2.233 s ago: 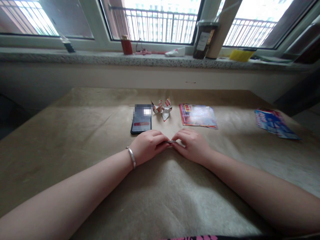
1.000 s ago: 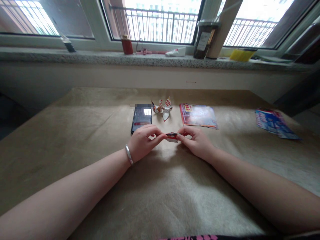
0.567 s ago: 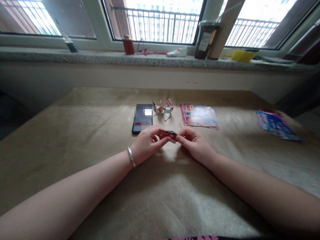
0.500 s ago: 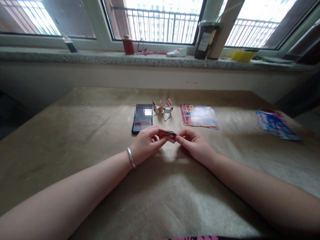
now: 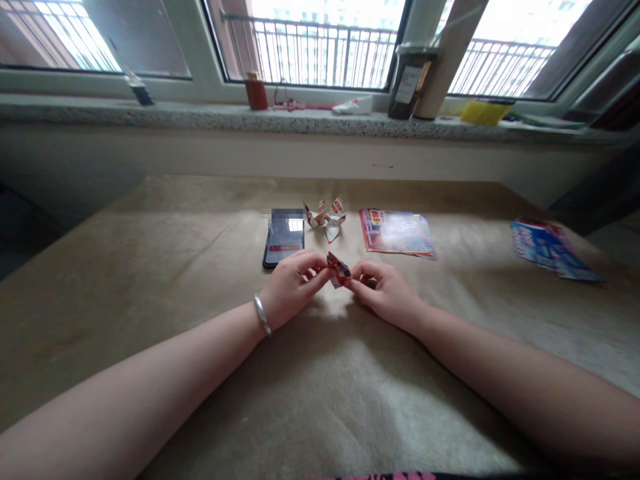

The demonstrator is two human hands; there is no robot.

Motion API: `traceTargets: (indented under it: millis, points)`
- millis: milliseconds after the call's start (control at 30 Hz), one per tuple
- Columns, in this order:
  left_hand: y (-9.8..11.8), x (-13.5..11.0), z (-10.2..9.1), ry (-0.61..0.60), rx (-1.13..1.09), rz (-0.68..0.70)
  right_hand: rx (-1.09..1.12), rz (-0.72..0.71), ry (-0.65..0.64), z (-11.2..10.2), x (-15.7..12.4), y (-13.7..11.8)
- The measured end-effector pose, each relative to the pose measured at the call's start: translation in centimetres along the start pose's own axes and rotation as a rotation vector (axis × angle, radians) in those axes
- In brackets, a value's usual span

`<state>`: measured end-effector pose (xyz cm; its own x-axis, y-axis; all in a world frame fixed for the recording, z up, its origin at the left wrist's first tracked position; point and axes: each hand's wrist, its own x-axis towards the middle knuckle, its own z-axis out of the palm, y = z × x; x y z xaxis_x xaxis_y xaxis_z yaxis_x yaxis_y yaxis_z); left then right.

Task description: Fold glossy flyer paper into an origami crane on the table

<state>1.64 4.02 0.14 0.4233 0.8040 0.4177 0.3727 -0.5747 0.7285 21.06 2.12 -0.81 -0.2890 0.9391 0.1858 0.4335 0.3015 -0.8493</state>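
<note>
Between my two hands is a small piece of folded paper (image 5: 339, 268), printed red with dark and white patches. My left hand (image 5: 296, 280) pinches its left side between thumb and fingers; a silver bangle circles that wrist. On the right, the thumb and fingertips of my right hand (image 5: 383, 288) close on the paper's lower right corner. Just beyond my left hand lies a phone (image 5: 285, 240) with its screen lit. Behind the held paper stands a folded paper figure (image 5: 327, 219) with several pointed tips, white with red print.
A stack of printed flyers (image 5: 399, 233) lies right of the paper figure. More blue and red flyers (image 5: 553, 250) are near the right end of the brown-covered table (image 5: 175, 280). Behind it, the stone windowsill (image 5: 200, 119) carries a red container (image 5: 257, 92), a dark jar (image 5: 407, 83) and a yellow object (image 5: 487, 112).
The folded paper has turned from lying nearly level between my fingers to a slant, its upper left tip now raised. My hands have shifted only slightly; the other things stay put.
</note>
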Motion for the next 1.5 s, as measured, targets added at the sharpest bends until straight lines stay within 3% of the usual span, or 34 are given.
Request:
traceTargets:
  millis: [200,467,967,1300,1500]
  points:
    - [0.46,-0.12,0.13,-0.102,0.054,0.020,0.017,-0.042,0.048,-0.05,-0.05,0.00]
    - [0.16,-0.14,0.32,-0.063,0.090,0.052,-0.043,-0.125,0.062,-0.04,-0.07,0.05]
    - [0.16,-0.19,0.33,-0.124,0.195,0.063,-0.217,-0.246,0.080,-0.20,-0.10,-0.15]
    - [0.46,-0.12,-0.03,-0.092,0.091,0.056,-0.138,-0.158,-0.014,-0.01,-0.03,0.09]
    - [0.26,-0.08,0.29,-0.020,0.101,0.001,-0.068,-0.082,0.017,0.34,-0.15,0.03]
